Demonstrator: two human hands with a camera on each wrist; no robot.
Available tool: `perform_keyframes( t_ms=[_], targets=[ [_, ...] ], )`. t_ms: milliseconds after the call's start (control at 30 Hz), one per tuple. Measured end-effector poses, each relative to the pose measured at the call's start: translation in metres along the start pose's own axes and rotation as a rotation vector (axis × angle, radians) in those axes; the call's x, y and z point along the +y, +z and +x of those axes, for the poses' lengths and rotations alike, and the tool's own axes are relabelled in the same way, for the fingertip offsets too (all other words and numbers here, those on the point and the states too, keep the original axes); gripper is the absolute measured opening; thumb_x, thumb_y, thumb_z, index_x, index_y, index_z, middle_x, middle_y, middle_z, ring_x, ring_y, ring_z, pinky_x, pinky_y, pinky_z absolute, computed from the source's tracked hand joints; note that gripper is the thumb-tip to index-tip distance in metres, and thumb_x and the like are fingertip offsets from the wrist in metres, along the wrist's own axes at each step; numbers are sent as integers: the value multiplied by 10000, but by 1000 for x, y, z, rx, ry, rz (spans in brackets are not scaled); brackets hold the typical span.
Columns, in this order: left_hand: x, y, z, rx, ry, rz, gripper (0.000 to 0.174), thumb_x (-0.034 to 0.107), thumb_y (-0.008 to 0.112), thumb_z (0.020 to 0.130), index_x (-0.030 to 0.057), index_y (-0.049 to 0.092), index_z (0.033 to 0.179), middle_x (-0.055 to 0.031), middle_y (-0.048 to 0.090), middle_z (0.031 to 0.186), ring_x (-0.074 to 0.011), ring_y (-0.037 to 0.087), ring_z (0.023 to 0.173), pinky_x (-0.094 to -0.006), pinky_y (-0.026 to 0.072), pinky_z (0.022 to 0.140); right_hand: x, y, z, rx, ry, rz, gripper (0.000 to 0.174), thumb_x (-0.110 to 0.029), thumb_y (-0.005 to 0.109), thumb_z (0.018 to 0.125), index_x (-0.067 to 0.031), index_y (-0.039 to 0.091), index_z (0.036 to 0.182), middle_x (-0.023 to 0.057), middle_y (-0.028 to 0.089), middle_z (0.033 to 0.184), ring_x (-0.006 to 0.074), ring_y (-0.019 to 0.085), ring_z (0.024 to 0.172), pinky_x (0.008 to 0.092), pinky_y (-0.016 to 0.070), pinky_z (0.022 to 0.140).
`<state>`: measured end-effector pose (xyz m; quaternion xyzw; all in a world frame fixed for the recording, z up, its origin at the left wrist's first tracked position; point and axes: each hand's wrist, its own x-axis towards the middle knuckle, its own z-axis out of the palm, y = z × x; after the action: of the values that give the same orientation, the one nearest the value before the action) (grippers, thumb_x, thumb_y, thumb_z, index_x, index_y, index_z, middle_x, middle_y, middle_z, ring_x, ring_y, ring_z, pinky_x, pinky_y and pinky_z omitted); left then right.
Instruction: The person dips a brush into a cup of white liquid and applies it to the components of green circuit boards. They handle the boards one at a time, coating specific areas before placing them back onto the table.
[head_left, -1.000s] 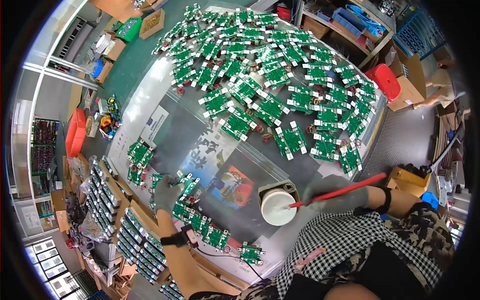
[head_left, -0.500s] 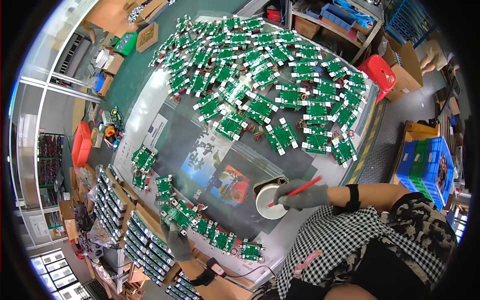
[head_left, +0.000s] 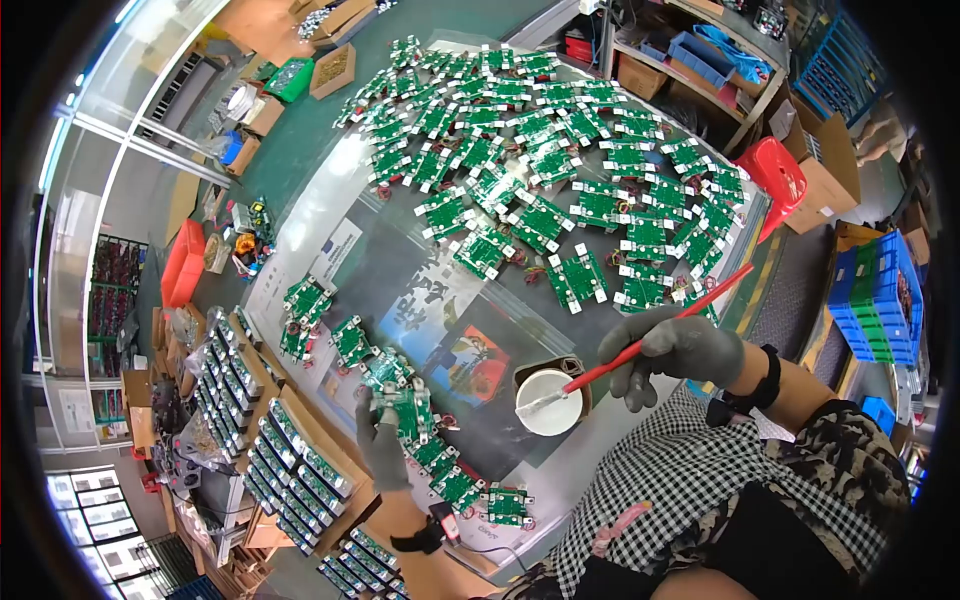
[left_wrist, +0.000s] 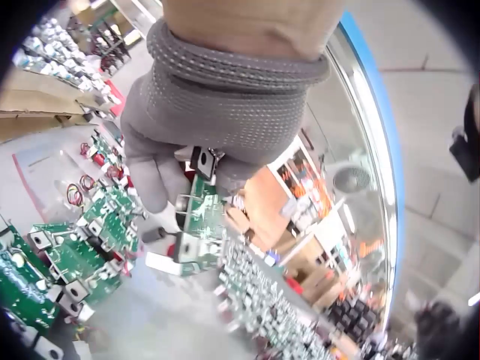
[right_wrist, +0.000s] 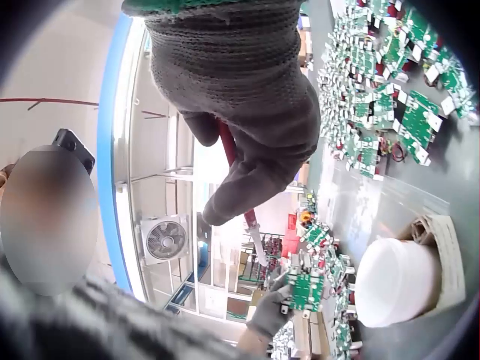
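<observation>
My gloved left hand (head_left: 384, 450) grips a green circuit board (head_left: 408, 408) by its edge, above a row of similar boards in the head view. In the left wrist view the held board (left_wrist: 201, 221) is tilted, with fingers and thumb at its upper end. My gloved right hand (head_left: 672, 350) holds a brush by its red handle (head_left: 705, 298). The pale brush tip (head_left: 543, 404) overlaps the mouth of a white tub (head_left: 552, 422), and in the right wrist view the brush tip (right_wrist: 259, 246) points toward the left hand.
Many green circuit boards (head_left: 540, 222) with white tabs and wires cover the table's far side. Racks of narrow parts (head_left: 290, 470) line the left edge. A red stool (head_left: 772, 180) stands beyond the right edge, with stacked blue and green crates (head_left: 872, 300) nearer.
My left hand has moved nearer along the row, picked up a circuit board and lifted it toward the middle. The brush has come up from inside the tub.
</observation>
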<state>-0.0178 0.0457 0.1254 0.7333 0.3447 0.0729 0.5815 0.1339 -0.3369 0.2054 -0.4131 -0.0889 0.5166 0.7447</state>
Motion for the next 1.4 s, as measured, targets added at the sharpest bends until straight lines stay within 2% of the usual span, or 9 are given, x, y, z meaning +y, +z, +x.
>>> perform_keyframes(
  t_ms=[200,267,333,400,667,800,1000,1233,1400],
  targets=[
    [24,6,0,576,406,-354,415,104,496,923,14,414,1319,-105,507,1145,-197,518,1014,-316,459,861,-15,8,-12,145,-140,-139,237,-185,526,867,12,577,988,93,622,758,164,619,640,276,500,573],
    [22,-3,-6,472,568,157,457,141,504,927,-1,375,1341,-115,495,1171,-190,503,1033,-321,456,862,-20,9,-17,196,-161,-184,242,-188,529,865,17,578,984,89,619,725,163,612,615,273,490,557],
    [32,-2,-14,305,495,10,478,137,502,922,-13,352,1351,-127,501,1200,-191,526,1042,-316,465,867,-27,15,-18,165,-171,-175,262,-200,517,869,19,574,1000,93,621,712,162,606,596,268,481,543],
    [54,6,-25,-131,27,-540,488,113,494,909,-19,342,1353,-142,506,1232,-211,555,1056,-320,476,887,-32,23,-16,134,-197,-141,296,-222,498,877,23,566,1030,106,639,752,167,616,615,272,490,556],
    [-18,-9,2,-35,-38,-470,413,116,467,890,40,433,1295,-110,583,1127,-216,618,935,-332,551,770,-39,35,-8,89,-236,-164,329,-238,527,861,47,572,1018,160,661,760,222,646,632,316,532,559],
    [-40,-29,7,33,-79,-1192,378,135,445,930,106,455,1307,-129,582,1161,-227,600,971,-407,514,856,-40,33,-17,72,-216,-235,318,-241,482,875,13,572,1046,119,659,822,179,650,687,268,521,610],
    [-6,-5,-24,55,-114,-1250,387,182,465,943,106,449,1322,-98,556,1232,-227,555,1050,-406,491,840,-39,33,-17,87,-224,-213,304,-198,468,855,18,574,1041,130,659,816,186,650,675,273,525,601],
    [14,-14,-38,-241,291,-1250,495,220,594,876,95,438,1328,-85,540,1255,-279,530,1113,-477,423,962,-41,33,-14,58,-259,-245,307,-234,489,876,20,587,1019,127,658,801,175,642,654,265,521,578],
    [32,-23,-49,-32,359,-1234,506,180,597,865,79,429,1332,-99,550,1218,-258,565,1054,-434,481,913,-40,37,-9,115,-313,-180,246,-170,537,831,48,591,930,155,643,688,218,631,577,321,531,531]
  ],
)
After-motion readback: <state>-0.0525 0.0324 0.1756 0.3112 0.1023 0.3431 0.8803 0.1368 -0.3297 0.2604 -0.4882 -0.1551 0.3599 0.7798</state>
